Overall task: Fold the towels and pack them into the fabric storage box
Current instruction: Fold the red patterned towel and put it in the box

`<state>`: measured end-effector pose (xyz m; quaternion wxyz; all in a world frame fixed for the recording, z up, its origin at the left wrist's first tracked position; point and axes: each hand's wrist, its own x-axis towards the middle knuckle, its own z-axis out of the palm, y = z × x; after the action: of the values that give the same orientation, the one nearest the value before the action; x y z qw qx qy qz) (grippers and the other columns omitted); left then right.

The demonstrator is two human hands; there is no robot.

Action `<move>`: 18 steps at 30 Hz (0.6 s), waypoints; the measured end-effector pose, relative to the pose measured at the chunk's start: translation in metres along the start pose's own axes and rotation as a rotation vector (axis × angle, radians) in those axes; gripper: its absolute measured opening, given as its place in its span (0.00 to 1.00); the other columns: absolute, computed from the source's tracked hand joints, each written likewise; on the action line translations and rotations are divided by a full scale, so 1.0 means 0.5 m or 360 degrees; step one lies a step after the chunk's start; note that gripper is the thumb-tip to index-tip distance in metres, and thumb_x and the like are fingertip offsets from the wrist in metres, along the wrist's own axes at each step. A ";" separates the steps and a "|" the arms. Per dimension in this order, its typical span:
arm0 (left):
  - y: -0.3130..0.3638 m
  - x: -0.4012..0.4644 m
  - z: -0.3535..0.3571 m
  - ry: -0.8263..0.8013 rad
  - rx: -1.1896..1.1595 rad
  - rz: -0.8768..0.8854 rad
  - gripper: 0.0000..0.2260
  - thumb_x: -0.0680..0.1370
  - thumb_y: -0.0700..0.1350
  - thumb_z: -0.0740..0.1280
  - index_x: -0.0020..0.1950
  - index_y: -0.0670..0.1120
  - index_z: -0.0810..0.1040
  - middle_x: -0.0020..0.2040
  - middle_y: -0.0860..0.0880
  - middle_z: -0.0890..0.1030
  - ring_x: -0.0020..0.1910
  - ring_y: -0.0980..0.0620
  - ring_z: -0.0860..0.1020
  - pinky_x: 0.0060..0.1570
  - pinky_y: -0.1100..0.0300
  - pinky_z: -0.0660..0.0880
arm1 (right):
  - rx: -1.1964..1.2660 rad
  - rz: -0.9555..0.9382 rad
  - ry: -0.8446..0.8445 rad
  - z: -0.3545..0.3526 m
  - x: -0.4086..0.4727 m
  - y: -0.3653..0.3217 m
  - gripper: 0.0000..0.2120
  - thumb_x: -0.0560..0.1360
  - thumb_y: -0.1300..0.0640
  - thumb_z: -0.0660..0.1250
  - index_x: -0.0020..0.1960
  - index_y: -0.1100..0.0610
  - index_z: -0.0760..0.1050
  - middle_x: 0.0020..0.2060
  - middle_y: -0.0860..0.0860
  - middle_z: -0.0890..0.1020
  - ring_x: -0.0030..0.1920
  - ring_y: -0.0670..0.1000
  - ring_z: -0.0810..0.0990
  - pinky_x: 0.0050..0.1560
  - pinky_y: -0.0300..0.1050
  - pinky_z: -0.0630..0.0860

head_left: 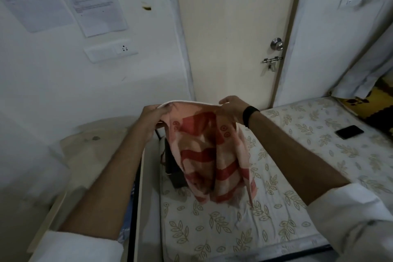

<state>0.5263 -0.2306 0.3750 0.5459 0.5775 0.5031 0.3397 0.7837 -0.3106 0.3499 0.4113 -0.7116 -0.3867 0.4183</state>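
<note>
My left hand (152, 116) and right hand (230, 107) each pinch the pink towel (209, 155) by its top edge above the bed (276, 176); it hangs bunched, so folding now could crease unevenly.

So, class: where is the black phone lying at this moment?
In the head view the phone lies flat on the leaf-print mattress at the far right, beyond the right hand and well away from the towel.
</note>
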 end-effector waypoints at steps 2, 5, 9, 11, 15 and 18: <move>0.005 0.004 0.010 -0.0082 0.0030 -0.0045 0.03 0.75 0.45 0.71 0.43 0.46 0.80 0.37 0.47 0.80 0.38 0.51 0.78 0.46 0.58 0.76 | -0.0062 -0.0018 -0.0077 0.014 -0.007 0.003 0.17 0.73 0.65 0.71 0.60 0.61 0.74 0.50 0.59 0.83 0.43 0.52 0.80 0.40 0.45 0.78; 0.011 0.006 0.033 -0.0175 0.0155 -0.0051 0.07 0.75 0.46 0.72 0.44 0.43 0.80 0.38 0.46 0.80 0.39 0.51 0.78 0.48 0.56 0.76 | -0.0096 -0.0122 -0.0027 0.026 -0.012 0.014 0.15 0.73 0.62 0.72 0.58 0.54 0.75 0.47 0.56 0.85 0.37 0.46 0.80 0.30 0.37 0.74; 0.008 0.002 0.067 -0.0282 0.0361 -0.0159 0.11 0.76 0.47 0.71 0.41 0.40 0.79 0.35 0.44 0.78 0.34 0.50 0.77 0.34 0.62 0.75 | 0.0080 -0.0135 0.0117 0.034 -0.024 0.035 0.15 0.72 0.64 0.73 0.57 0.55 0.76 0.44 0.57 0.84 0.33 0.47 0.78 0.22 0.34 0.70; -0.002 0.005 0.082 -0.0279 0.0386 -0.0192 0.12 0.76 0.47 0.71 0.41 0.38 0.79 0.35 0.43 0.79 0.33 0.50 0.78 0.31 0.63 0.77 | 0.0097 -0.0087 0.0129 0.041 -0.029 0.045 0.16 0.71 0.65 0.73 0.56 0.54 0.76 0.47 0.55 0.83 0.42 0.51 0.82 0.33 0.42 0.79; -0.031 0.020 0.101 -0.0180 0.0326 -0.0163 0.12 0.73 0.46 0.75 0.36 0.39 0.78 0.34 0.43 0.79 0.36 0.47 0.78 0.37 0.61 0.77 | 0.0097 -0.0052 0.0124 0.053 -0.032 0.074 0.20 0.69 0.69 0.73 0.56 0.53 0.75 0.52 0.55 0.79 0.50 0.54 0.80 0.42 0.46 0.81; -0.055 0.025 0.109 -0.0062 0.0298 -0.0141 0.15 0.70 0.48 0.78 0.33 0.41 0.77 0.34 0.44 0.79 0.38 0.47 0.78 0.41 0.59 0.75 | 0.0205 -0.0154 0.0023 0.054 -0.046 0.079 0.18 0.69 0.69 0.74 0.57 0.59 0.78 0.50 0.59 0.82 0.49 0.55 0.82 0.42 0.44 0.80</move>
<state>0.5750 -0.2374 0.3371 0.5137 0.6096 0.5471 0.2554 0.7589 -0.3383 0.3121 0.4787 -0.6671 -0.3900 0.4169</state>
